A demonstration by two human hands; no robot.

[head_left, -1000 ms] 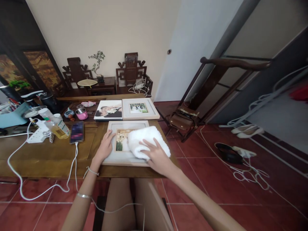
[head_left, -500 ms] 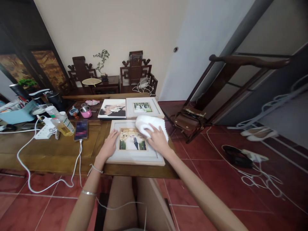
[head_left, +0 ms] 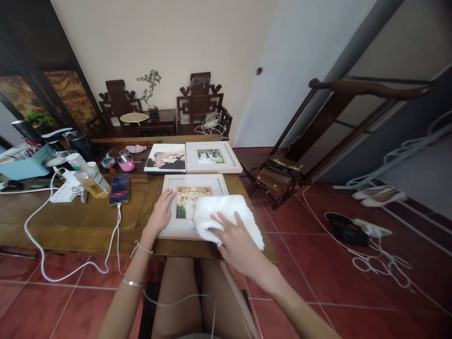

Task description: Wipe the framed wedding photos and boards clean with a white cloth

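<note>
A light-coloured picture frame [head_left: 171,226] with a wedding photo lies flat at the table's front edge. My left hand [head_left: 161,213] rests on its left side, fingers stretched out and holding nothing. Over the frame's lower right part, my right hand [head_left: 235,240] presses a folded white cloth [head_left: 226,207], its fingers gripping the fabric. The cloth covers the right of the photo and hangs past the frame's right edge. Behind lie a second framed photo [head_left: 229,162] and a white photo album or print [head_left: 151,162], side by side.
Left on the wooden table [head_left: 141,235] are a charging phone [head_left: 119,189], a bottle of yellowish liquid [head_left: 92,183], a power strip [head_left: 65,188] and a pink cup [head_left: 126,163]. A white cable loops off the front edge. A wooden chair [head_left: 328,89] with a brown bag [head_left: 273,178] stands right.
My right hand has moved the white cloth from the frame's upper right down toward its lower right corner. My left hand stays on the left side.
</note>
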